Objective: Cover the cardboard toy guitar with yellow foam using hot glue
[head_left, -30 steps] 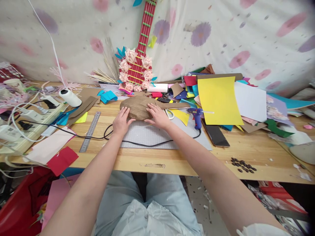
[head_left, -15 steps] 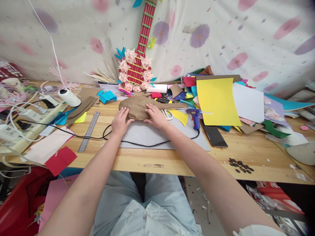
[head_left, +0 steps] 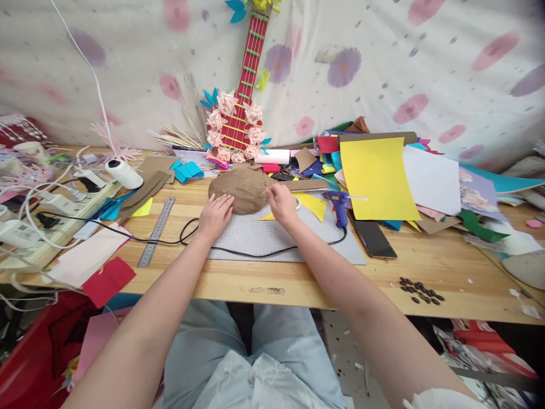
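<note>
A brown paper-covered guitar shape (head_left: 244, 193), with a rounded body and a long thin neck, lies on the grey cutting mat (head_left: 251, 236). My left hand (head_left: 217, 216) rests flat on the lower left of the body, fingers stretched out. At the edge where body meets neck, my right hand (head_left: 281, 203) is closed in a pinch on the brown shape; its fingertips partly hide the spot. White scissor handles (head_left: 298, 203) show just beside my right hand, mostly covered. Yellow paper (head_left: 313, 205) lies under the neck.
A blue glue gun (head_left: 338, 205) stands at the mat's right, its black cable crossing the mat. Nearby are a phone (head_left: 372, 236), a steel ruler (head_left: 156, 233), a power strip (head_left: 55, 227) and several dark beads (head_left: 421, 291). A red flowered paper guitar (head_left: 238, 122) leans at the back.
My right hand has gone from lying spread on the body to a pinch at its right edge. My left hand has slid slightly down, still flat.
</note>
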The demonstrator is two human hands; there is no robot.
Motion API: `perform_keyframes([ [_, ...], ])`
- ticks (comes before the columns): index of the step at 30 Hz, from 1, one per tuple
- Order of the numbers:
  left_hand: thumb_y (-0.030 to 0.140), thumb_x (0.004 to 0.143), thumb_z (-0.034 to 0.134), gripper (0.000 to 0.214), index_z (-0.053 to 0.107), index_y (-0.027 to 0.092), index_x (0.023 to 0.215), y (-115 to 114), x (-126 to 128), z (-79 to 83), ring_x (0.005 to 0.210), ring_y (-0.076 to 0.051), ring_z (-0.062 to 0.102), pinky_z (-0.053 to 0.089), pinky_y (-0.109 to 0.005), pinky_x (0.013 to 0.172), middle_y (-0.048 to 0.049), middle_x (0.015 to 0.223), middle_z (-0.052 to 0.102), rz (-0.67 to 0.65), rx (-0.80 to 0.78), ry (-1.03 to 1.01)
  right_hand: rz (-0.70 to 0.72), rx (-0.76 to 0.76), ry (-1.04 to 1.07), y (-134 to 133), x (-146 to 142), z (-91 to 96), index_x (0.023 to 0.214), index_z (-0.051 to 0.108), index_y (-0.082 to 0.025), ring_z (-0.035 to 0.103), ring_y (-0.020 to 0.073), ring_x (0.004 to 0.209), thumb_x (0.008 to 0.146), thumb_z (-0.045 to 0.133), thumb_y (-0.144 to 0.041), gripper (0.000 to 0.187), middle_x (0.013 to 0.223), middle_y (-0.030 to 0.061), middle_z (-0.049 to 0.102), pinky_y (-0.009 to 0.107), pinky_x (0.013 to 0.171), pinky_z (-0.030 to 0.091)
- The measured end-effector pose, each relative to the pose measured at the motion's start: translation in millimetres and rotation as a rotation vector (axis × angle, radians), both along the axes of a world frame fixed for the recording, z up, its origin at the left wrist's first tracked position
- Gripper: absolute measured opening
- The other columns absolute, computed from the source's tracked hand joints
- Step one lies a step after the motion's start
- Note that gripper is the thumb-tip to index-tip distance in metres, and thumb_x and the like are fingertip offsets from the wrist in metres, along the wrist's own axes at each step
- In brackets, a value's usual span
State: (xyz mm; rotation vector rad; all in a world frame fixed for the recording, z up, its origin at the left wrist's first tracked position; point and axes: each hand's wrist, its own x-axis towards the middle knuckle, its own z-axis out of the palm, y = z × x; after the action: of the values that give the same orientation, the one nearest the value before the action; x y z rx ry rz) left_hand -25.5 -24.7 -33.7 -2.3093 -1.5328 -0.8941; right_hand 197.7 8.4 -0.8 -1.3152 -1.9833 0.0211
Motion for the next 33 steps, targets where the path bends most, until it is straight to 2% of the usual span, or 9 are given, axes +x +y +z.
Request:
perform_keyframes([
  [3, 0.037, 0.086, 0.048, 0.046, 0.051, 0.017, 0.128, -1, -1, 2.0, 0.129, -0.022, 0.041, 0.025, -0.043, 0.112, -0.0114, 0.134, 0.051, -0.011, -0.021, 0.042, -0.180, -0.125, 0.031, -4, 26, 5.9, 0.084, 0.058, -0.019, 0.056, 0.0205, 0.076, 0.095, 0.029, -0.041, 0.038, 0.077, 0.0064, 0.063, 0.027, 0.063, 0.034],
  [7, 0.050, 0.072, 0.064, 0.079, 0.038, 0.016, 0.139, 5, -2, 8.4, 0.139, -0.031, 0.019, 0.018, -0.049, 0.112, -0.0171, 0.148, 0.028, 0.061, -0.147, 0.096, -0.319, -0.265, 0.041, -7, 62, -4.5, 0.068, 0.057, -0.019, 0.053, 0.0183, 0.062, 0.094, 0.025, -0.048, 0.050, 0.064, 0.0051, 0.059, 0.026, 0.056, 0.028],
  [13, 0.063, 0.053, 0.072, 0.116, 0.017, 0.020, 0.146, 23, 8, 22.1, 0.139, -0.039, -0.002, 0.016, -0.055, 0.109, -0.0192, 0.153, 0.003, 0.196, -0.408, 0.073, -0.317, -0.428, 0.269, -11, 83, -26.2, 0.050, 0.047, -0.021, 0.052, 0.0184, 0.056, 0.092, 0.021, -0.054, 0.059, 0.052, 0.0038, 0.053, 0.028, 0.055, 0.034],
  [17, 0.062, 0.058, 0.070, 0.110, 0.018, 0.022, 0.146, 27, 9, 23.4, 0.140, -0.038, 0.002, 0.018, -0.054, 0.109, -0.0179, 0.153, 0.009, 0.185, -0.442, 0.088, -0.238, -0.409, 0.388, -6, 86, -33.9, 0.087, 0.062, -0.021, 0.059, 0.0189, 0.064, 0.093, 0.024, -0.040, 0.043, 0.066, 0.0029, 0.064, 0.030, 0.066, 0.041],
  [20, 0.061, 0.065, 0.065, 0.099, 0.023, 0.021, 0.145, 25, 8, 20.9, 0.140, -0.036, 0.010, 0.021, -0.052, 0.108, -0.0167, 0.152, 0.016, 0.173, -0.400, 0.100, -0.202, -0.412, 0.427, -2, 86, -39.3, 0.114, 0.057, -0.019, 0.058, 0.0175, 0.062, 0.090, 0.030, -0.029, 0.038, 0.078, 0.0031, 0.069, 0.032, 0.070, 0.044],
  [24, 0.061, 0.072, 0.059, 0.087, 0.031, 0.018, 0.142, 20, 6, 16.4, 0.138, -0.035, 0.018, 0.023, -0.053, 0.107, -0.0168, 0.150, 0.024, 0.170, -0.316, 0.148, -0.181, -0.423, 0.479, -2, 86, -40.6, 0.113, 0.063, -0.019, 0.058, 0.0172, 0.060, 0.086, 0.039, -0.032, 0.038, 0.075, 0.0029, 0.070, 0.034, 0.073, 0.047],
  [28, 0.058, 0.078, 0.052, 0.073, 0.041, 0.016, 0.137, 20, 1, 12.1, 0.137, -0.033, 0.025, 0.019, -0.053, 0.109, -0.0170, 0.147, 0.031, 0.141, -0.195, 0.186, -0.167, -0.394, 0.640, -4, 80, -28.3, 0.102, 0.068, -0.019, 0.062, 0.0194, 0.069, 0.083, 0.047, -0.045, 0.039, 0.077, 0.0049, 0.071, 0.034, 0.072, 0.049],
  [30, 0.057, 0.080, 0.050, 0.069, 0.044, 0.016, 0.135, 21, -2, 11.2, 0.136, -0.032, 0.027, 0.017, -0.051, 0.110, -0.0170, 0.146, 0.033, 0.121, -0.159, 0.181, -0.098, -0.528, 0.834, -3, 71, -18.2, 0.106, 0.064, -0.018, 0.063, 0.0184, 0.067, 0.086, 0.041, -0.048, 0.043, 0.083, 0.0068, 0.070, 0.033, 0.066, 0.051],
  [33, 0.056, 0.081, 0.049, 0.066, 0.046, 0.016, 0.133, 21, -4, 11.2, 0.136, -0.031, 0.028, 0.018, -0.049, 0.111, -0.0163, 0.144, 0.037, 0.109, -0.134, 0.158, 0.065, -0.878, 1.133, 1, 45, -3.7, 0.118, 0.049, -0.020, 0.064, 0.0163, 0.068, 0.089, 0.039, -0.043, 0.039, 0.088, 0.0073, 0.067, 0.033, 0.065, 0.053],
])
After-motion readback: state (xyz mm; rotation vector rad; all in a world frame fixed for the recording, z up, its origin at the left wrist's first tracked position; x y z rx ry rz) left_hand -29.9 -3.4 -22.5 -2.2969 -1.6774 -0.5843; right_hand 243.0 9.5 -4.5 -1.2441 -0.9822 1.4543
